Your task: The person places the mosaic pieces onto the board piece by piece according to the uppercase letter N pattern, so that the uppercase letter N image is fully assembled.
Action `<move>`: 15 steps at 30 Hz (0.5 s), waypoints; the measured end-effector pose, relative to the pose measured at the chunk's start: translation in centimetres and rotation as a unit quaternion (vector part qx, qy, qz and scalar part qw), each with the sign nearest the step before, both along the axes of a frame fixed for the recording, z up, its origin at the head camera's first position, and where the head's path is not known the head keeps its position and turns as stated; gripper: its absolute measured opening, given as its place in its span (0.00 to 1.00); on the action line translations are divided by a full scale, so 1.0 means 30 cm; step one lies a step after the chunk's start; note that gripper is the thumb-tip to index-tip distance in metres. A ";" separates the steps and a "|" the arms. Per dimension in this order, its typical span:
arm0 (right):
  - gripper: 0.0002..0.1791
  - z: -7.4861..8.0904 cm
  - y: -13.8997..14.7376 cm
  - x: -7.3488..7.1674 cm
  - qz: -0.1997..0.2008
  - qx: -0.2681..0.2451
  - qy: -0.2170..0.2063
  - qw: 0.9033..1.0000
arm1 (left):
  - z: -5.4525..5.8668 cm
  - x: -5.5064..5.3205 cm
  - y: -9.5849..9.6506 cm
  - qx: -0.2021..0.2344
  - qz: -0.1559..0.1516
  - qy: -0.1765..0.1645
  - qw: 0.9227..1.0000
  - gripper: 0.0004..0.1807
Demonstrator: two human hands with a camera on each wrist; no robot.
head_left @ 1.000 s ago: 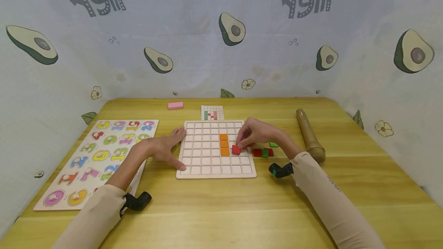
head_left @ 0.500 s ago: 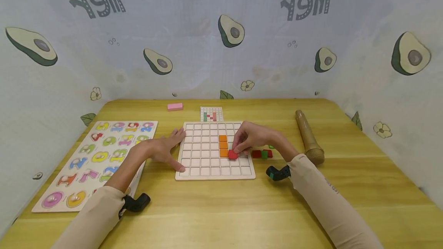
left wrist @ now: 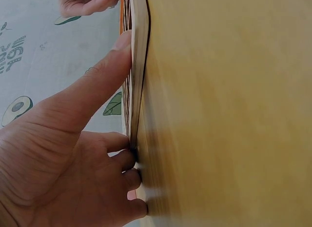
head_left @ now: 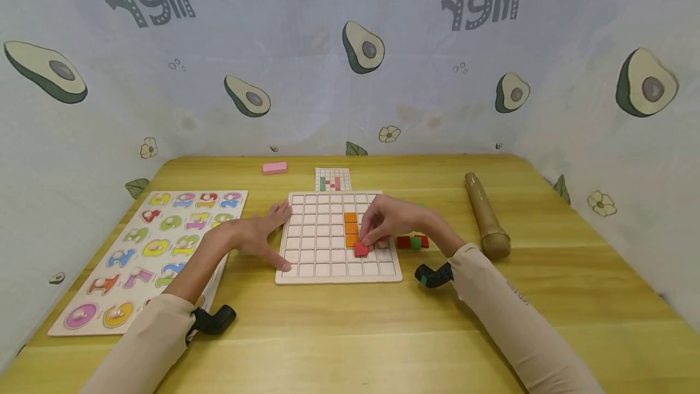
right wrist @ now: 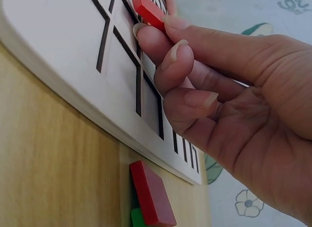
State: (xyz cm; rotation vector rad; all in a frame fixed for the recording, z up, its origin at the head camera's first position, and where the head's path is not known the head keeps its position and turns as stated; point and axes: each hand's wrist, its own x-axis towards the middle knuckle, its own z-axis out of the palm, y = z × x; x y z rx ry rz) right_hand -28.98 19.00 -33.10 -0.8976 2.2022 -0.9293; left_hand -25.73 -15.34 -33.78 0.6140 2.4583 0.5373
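A pale grid board (head_left: 314,269) lies in the middle of the table. My left hand (head_left: 257,235) steadies its left side, thumb on the near left corner and the other fingers spread along the edge. Between thumb and fingertips, my right hand (head_left: 391,219) pinches a red square tile (head_left: 361,250), slightly tilted over the cells just below a column of three orange tiles (head_left: 350,228). The right wrist view shows that red tile (right wrist: 150,11) close to the board's surface. Part of the board's right side is hidden behind the right hand.
Red and green tiles (head_left: 403,242) lie right of the board, partly behind the right wrist. A small pattern card (head_left: 332,179) and a pink block (head_left: 274,168) are at the back. A number puzzle board (head_left: 137,254) lies left, a brown microphone-shaped object (head_left: 485,214) right.
My right hand has moved left and slightly nearer with the red tile, from right of the orange column to just below it. The left hand stays on the board's edge.
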 end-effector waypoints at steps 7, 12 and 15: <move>0.03 -0.004 -0.016 0.010 0.012 -0.008 -0.005 1.000 | -0.001 0.002 -0.002 0.001 0.002 0.000 1.000 0.73; 0.03 -0.008 -0.026 0.016 0.014 -0.009 0.000 1.000 | -0.001 0.002 -0.002 -0.002 0.000 0.000 1.000 0.73; 0.03 -0.013 -0.029 0.016 0.011 -0.002 0.004 1.000 | 0.001 0.002 -0.001 -0.003 0.001 -0.001 1.000 0.72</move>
